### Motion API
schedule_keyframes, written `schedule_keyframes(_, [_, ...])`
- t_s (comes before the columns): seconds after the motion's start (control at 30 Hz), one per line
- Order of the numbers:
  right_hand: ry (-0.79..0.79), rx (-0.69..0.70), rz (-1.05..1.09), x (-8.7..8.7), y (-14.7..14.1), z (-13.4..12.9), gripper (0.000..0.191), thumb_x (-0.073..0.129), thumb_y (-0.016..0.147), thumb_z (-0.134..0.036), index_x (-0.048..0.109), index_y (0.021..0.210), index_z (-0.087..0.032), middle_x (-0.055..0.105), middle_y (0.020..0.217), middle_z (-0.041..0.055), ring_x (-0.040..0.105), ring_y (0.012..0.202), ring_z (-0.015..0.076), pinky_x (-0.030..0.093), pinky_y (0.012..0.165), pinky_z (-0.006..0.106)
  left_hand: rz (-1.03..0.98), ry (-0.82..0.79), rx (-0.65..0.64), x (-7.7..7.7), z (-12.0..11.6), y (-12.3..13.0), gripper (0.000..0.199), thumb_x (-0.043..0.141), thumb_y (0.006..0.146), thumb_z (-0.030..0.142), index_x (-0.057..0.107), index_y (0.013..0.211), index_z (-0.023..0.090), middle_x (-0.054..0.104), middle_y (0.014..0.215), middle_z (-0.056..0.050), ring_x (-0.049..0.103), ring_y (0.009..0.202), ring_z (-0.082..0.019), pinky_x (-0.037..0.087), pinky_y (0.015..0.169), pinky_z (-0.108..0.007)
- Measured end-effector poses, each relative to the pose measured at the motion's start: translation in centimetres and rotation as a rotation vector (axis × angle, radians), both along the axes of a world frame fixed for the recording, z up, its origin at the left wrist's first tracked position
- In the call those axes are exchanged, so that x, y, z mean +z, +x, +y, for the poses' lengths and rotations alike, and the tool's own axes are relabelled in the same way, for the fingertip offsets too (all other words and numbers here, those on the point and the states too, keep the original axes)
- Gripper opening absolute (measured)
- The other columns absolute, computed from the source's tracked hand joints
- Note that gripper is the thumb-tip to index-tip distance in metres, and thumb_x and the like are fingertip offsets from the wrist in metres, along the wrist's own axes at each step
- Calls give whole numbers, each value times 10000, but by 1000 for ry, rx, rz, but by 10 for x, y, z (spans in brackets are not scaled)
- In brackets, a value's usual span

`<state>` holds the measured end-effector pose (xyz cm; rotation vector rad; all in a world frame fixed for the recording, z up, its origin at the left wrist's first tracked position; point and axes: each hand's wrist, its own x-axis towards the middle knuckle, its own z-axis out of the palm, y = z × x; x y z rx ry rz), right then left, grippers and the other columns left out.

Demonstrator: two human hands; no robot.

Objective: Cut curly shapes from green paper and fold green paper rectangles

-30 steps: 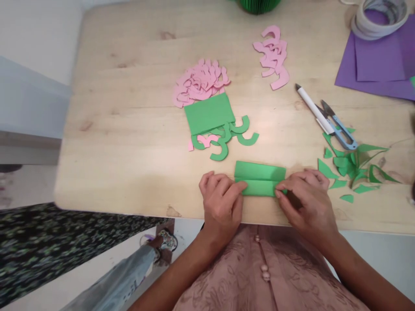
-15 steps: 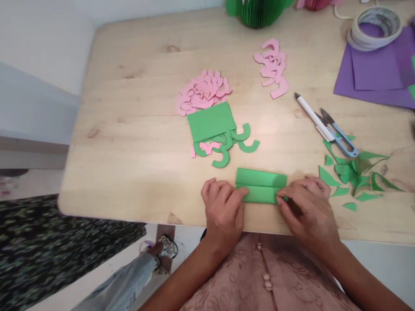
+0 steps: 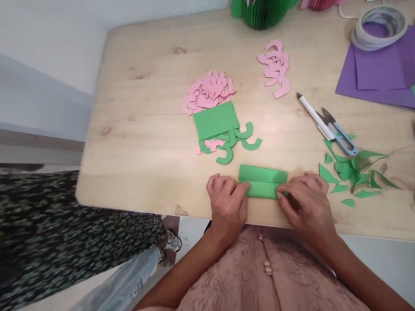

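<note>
A green paper strip (image 3: 263, 181) with a lengthwise crease lies near the table's front edge. My left hand (image 3: 228, 199) grips its left end, thumb on top and fingers curled. At the opposite end, my right hand (image 3: 304, 201) pinches the lower corner between thumb and fingertips. Just beyond the strip rests a folded green paper rectangle (image 3: 216, 121). Curved green cutouts (image 3: 226, 154) stick out from its near side, and a heap of pink paper cutouts (image 3: 210, 90) touches its far side.
More pink cutouts (image 3: 277, 67) lie farther back. Rightward are a white pen (image 3: 314, 113), thread snips (image 3: 343, 137) and green scraps (image 3: 348, 170). Tape rolls (image 3: 379, 30) sit on purple paper (image 3: 378, 71). A green honeycomb paper piece (image 3: 264, 13) stands at the back. Patterned dark fabric (image 3: 81, 229) hangs at left.
The view has shifted slightly, so the table's contents appear a little to the right and higher. Both hands keep their hold on the green strip, whose crease looks the same.
</note>
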<state>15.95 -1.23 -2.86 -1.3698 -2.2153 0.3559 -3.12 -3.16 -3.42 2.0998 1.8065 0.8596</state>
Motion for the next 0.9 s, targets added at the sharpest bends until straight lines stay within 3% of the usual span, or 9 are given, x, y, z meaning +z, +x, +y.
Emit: schedule_keyframes(0.9, [41,-10,22,-3,0,0,82,599,830,-136,612,809,-214,630,679,1,564,727,204,368,828,424,29,33,17,-5,-1,3,210,470,858,93,653,861,198,542,689,-43,475,804,-222,397,848,-437])
